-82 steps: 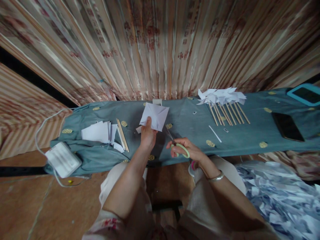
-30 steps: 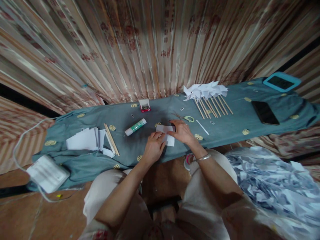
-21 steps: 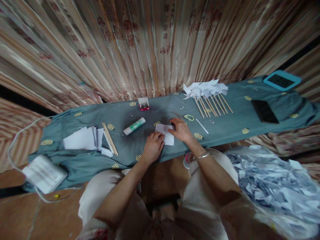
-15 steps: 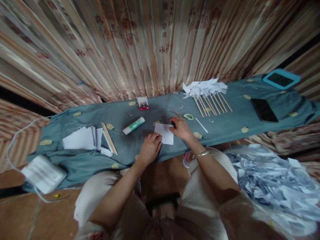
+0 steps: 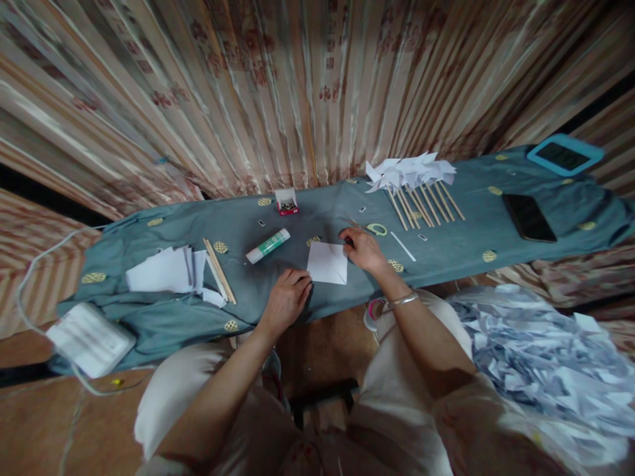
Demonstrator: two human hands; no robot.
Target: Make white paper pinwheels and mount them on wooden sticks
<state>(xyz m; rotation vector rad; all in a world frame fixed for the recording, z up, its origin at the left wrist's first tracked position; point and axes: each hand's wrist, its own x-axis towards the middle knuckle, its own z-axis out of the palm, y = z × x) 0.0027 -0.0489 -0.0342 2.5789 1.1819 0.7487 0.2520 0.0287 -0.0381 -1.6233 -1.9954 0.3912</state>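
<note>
A white paper square [image 5: 327, 264] with a crease near its lower right corner lies flat on the cloth-covered table. At its left edge is my left hand [image 5: 286, 297], fingers drawn together on the paper's margin. My right hand [image 5: 364, 251] has its thumb and curled fingers at the upper right corner of the square. Beyond the right hand lie scissors [image 5: 377, 229] with a light green handle and a narrow paper strip [image 5: 403, 246]. To the left rests a glue stick [image 5: 268, 246], with a small red box [image 5: 287, 205] of metal pins or tacks behind it.
Paper pinwheels [image 5: 411, 173] on wooden sticks lie at the back right, near a black phone [image 5: 528, 217] and a blue-framed device [image 5: 564, 155]. Paper sheets [image 5: 161, 270], loose sticks [image 5: 219, 271] and a white power strip [image 5: 92, 338] are left. A bag of paper pieces [image 5: 546, 370] stands right.
My left hand has slid left and down, from over the paper to its left edge. My right hand has drawn slightly outward at the corner, so more of the square shows.
</note>
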